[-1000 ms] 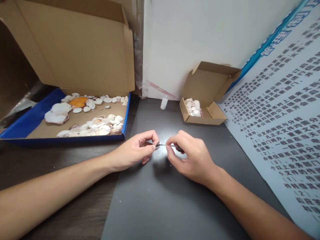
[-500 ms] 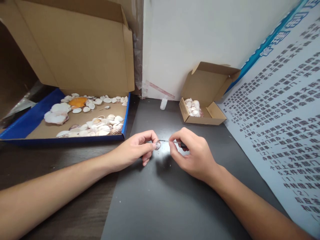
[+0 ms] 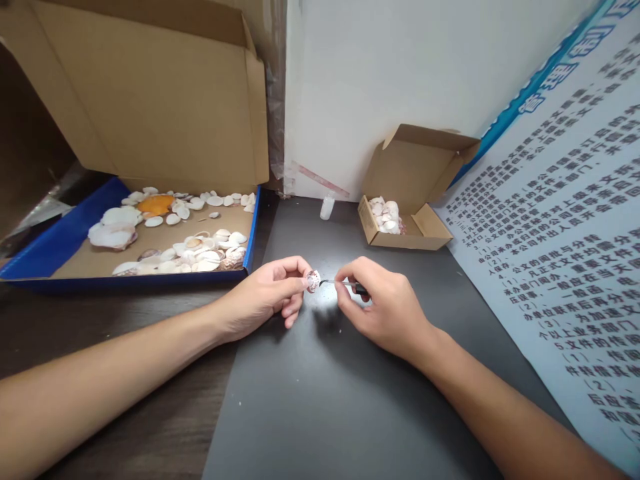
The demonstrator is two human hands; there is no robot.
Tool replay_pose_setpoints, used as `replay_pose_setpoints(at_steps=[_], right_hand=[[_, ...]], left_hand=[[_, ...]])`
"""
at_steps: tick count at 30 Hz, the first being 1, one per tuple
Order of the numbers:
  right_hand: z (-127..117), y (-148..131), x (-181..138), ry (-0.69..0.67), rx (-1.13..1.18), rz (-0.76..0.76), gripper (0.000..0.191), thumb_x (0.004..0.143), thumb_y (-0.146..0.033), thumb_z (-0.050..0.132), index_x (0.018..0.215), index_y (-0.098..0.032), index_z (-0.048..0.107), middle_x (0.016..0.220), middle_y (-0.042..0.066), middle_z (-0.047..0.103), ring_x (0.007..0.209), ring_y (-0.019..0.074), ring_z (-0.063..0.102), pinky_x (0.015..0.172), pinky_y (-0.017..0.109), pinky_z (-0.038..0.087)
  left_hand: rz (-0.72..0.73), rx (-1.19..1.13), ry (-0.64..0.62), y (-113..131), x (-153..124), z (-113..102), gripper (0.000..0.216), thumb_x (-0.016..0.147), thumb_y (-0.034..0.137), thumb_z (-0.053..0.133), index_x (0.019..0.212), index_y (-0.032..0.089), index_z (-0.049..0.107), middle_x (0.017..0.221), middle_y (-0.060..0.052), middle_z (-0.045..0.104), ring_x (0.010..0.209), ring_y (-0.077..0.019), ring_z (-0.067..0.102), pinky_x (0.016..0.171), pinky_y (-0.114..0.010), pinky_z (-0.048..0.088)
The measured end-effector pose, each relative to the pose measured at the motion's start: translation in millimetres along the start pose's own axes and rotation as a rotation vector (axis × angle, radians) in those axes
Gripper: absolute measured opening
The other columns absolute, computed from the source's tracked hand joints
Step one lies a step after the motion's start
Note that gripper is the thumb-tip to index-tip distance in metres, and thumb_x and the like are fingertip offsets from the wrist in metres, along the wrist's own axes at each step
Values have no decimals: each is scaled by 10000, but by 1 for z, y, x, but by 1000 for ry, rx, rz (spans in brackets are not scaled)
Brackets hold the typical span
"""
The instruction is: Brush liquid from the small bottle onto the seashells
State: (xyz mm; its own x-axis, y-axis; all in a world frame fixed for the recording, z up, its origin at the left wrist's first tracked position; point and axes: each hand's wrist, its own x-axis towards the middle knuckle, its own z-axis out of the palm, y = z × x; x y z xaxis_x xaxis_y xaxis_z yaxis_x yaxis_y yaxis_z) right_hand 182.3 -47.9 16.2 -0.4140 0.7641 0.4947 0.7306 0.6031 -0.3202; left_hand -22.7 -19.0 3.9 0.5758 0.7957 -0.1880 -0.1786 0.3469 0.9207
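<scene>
Between the thumb and fingers of my left hand (image 3: 274, 288) is a small speckled brown-and-white seashell (image 3: 313, 281), held above the grey mat. My right hand (image 3: 377, 297) is closed on a thin tool (image 3: 342, 283) with a metal shaft, a black handle and a dark tip. The tip points left at the shell's right edge; whether it touches, I cannot tell. Most of the handle is hidden in my palm, and its exact kind does not show.
An open blue-sided cardboard box (image 3: 250, 230) with many shells stands at the left. A smaller open cardboard box (image 3: 435, 237) holding white shells is at the back right. Near the wall stands a small translucent bottle (image 3: 327, 207). A printed sheet (image 3: 565, 267) leans along the right.
My left hand has turned the shell so more of its pale ribbed face shows. Both hands have shifted slightly left, the tool tip staying close to the shell.
</scene>
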Motion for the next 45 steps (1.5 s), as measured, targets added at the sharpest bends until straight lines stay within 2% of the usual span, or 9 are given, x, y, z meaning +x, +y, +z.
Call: replay_pose_setpoints(at_steps=[4, 7, 12, 19, 25, 32, 37, 42, 45], right_hand=[[0, 0, 0, 42, 44, -24, 63, 880, -167, 534, 863, -197, 586, 746, -4, 611, 604, 99, 524, 561, 217, 407], [2, -2, 0, 11, 54, -48, 66, 890, -172, 529, 879, -196, 590, 734, -11, 622, 581, 93, 530, 556, 217, 406], [3, -1, 0, -37, 7, 22, 49, 872, -177, 553, 885, -193, 597, 700, -25, 625, 574, 94, 557, 548, 216, 398], [2, -3, -2, -17, 108, -25, 43, 886, -175, 535, 893, -194, 573, 719, -27, 631, 580, 83, 546, 564, 204, 410], [3, -2, -2, -50, -9, 59, 42, 866, -165, 540, 881, -194, 566, 675, -41, 600, 528, 82, 498, 530, 218, 373], [1, -7, -2, -6, 91, -72, 62, 888, -171, 499, 886, -198, 555, 688, -30, 593, 529, 81, 473, 522, 206, 387], [2, -5, -1, 6, -27, 13, 61, 877, -162, 509, 875, -194, 562, 675, -31, 578, 527, 86, 469, 518, 219, 370], [2, -5, -2, 11, 44, -43, 51, 878, -167, 515, 883, -196, 557, 680, -37, 569, 538, 83, 473, 535, 213, 382], [3, -4, -2, 3, -17, -5, 54, 879, -165, 516, 886, -196, 559, 683, -35, 569, 535, 86, 470, 526, 220, 370]], left_hand=[[-1, -14, 2, 1, -1, 0, 215, 790, 269, 703, 815, 177, 510, 563, 87, 439, 446, -53, 401, 428, -189, 461], [3, -23, -6, 1, -1, -1, 211, 781, 259, 711, 820, 174, 522, 575, 82, 445, 456, -54, 397, 440, -196, 464], [19, -46, -24, 0, -1, -3, 169, 780, 222, 694, 834, 165, 545, 592, 71, 467, 467, -54, 400, 451, -196, 455], [18, -62, -23, 1, -1, -2, 159, 765, 188, 683, 812, 167, 533, 590, 71, 465, 471, -54, 404, 451, -189, 435], [5, -90, -21, 1, -2, -2, 140, 755, 167, 657, 800, 168, 525, 600, 66, 471, 472, -55, 414, 453, -194, 438], [-10, -98, -17, 1, -2, -3, 162, 755, 172, 675, 761, 173, 513, 593, 57, 474, 487, -62, 415, 456, -188, 417], [-8, -125, -23, 0, -2, -4, 168, 759, 151, 674, 749, 171, 507, 593, 55, 492, 482, -57, 415, 454, -180, 403], [-11, -108, -38, -1, -1, -5, 159, 773, 149, 665, 753, 172, 508, 572, 60, 468, 487, -58, 413, 460, -175, 397], [-8, -96, -37, -2, -2, -5, 159, 771, 150, 662, 756, 175, 506, 569, 64, 454, 489, -57, 405, 460, -174, 389]])
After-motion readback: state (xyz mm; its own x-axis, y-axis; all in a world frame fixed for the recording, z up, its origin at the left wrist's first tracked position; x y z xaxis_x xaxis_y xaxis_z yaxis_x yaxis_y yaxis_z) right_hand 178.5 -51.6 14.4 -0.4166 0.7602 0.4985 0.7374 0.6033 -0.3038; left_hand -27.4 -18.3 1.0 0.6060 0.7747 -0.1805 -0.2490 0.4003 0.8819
